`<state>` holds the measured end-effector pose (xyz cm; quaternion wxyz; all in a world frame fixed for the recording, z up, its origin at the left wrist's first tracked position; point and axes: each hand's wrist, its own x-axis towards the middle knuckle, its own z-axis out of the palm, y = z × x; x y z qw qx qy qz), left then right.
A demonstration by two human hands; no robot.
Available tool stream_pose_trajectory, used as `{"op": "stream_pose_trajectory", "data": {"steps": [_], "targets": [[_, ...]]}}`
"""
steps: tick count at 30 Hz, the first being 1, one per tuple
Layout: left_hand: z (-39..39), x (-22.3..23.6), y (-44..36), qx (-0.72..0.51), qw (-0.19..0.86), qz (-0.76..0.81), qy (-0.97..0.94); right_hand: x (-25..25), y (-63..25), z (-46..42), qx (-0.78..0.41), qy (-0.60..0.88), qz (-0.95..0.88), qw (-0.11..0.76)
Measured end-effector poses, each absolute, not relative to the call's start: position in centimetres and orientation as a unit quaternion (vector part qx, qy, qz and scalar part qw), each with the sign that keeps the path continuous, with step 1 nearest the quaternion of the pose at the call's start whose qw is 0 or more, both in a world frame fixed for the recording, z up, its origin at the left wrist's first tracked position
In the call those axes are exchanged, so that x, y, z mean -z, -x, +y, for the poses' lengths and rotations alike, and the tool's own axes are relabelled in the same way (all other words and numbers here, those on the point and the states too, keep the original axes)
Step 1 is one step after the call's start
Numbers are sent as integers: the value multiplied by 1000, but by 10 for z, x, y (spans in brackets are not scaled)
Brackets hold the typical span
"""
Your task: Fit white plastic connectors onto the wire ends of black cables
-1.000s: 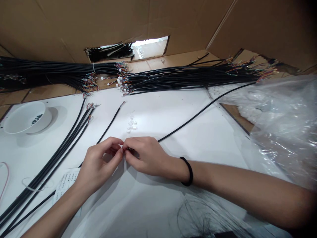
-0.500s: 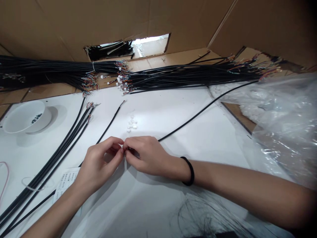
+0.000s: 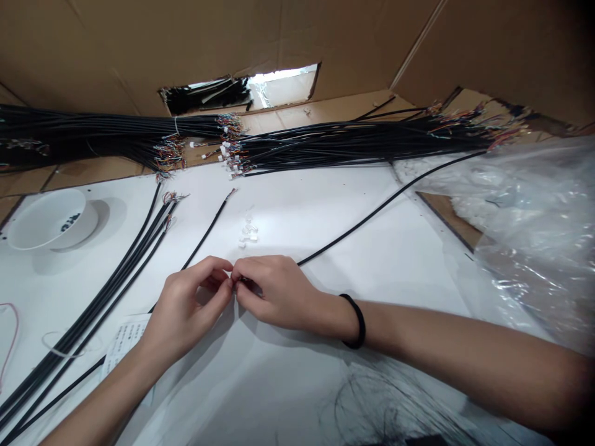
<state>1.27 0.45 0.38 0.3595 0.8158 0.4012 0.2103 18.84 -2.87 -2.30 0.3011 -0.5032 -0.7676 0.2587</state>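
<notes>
My left hand and my right hand meet at the fingertips above a white work surface. Between them, my right fingers pinch the end of a black cable, which runs away to the upper right. My left fingertips close on the same small end, and the fingers mostly hide it. A second black cable with a frayed coloured tip lies just beyond my left hand. Near my fingertips sits a small pile of white connectors.
Two thick bundles of black cables with coloured wire ends lie along the far edge. Further cables lie at the left, near a white bowl and a printed paper. A clear plastic bag lies at the right, below cardboard walls.
Both hands keep the same pinch at the same spot. Only the view has shifted slightly.
</notes>
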Motion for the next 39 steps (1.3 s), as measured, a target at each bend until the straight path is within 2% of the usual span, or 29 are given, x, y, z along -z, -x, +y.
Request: {"op": "stream_pose_trajectory", "data": {"steps": [39], "targets": [[4,-3,-12,-210,360,396,-818,22,-188,-29,-259,508,-768,292]]}}
